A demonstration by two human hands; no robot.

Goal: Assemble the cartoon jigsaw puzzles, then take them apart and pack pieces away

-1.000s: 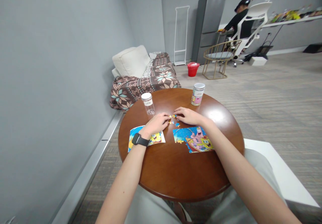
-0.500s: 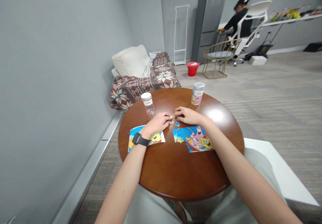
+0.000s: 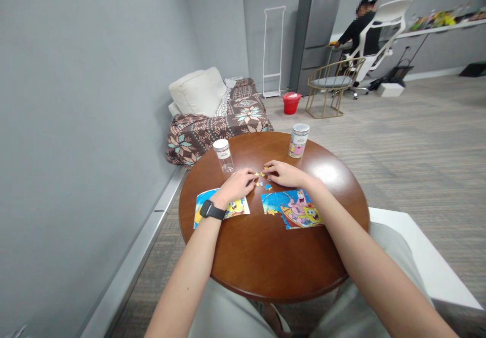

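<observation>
Blue and yellow, small and knobbly: the loose jigsaw pieces (image 3: pixel 268 187) lie in a little cluster between my two sets of fingertips, with one mostly blue one just on the near side of my right fingers. From my end of the feed, the left hand (image 3: pixel 237 185) has its fingers bent and tips down right at the left edge of the cluster, and the right hand (image 3: pixel 284 174) is curved over the opposite edge with a bit of yellow showing at its fingertips. Can't tell if either one is actually pinching a piece or just touching, it's too tiny at this size. My guess is thin stiff card, so next to no weight, and the tabs look like the fragile bit. I'd take a piece by two opposite edges with thumb and index, or press one fingertip flat and drag it, because the glossy round brown wooden table (image 3: pixel 258 267) looks slick enough to slide on but lousy for getting a nail under anything. The partly joined blue-and-pink cartoon puzzle (image 3: pixel 294 210) lies nearer me than the right hand, partly under that forearm; I'd push that from its straight outer edges and never lift it by a corner, since it'd probably sag and split. The glossy printed cartoon sheet (image 3: pixel 237 208) under my left wrist looks bendy, so mind the sleeve-end of that arm. The clear jar with the white lid (image 3: pixel 224 156) sits just beyond the left hand, no bother.
</observation>
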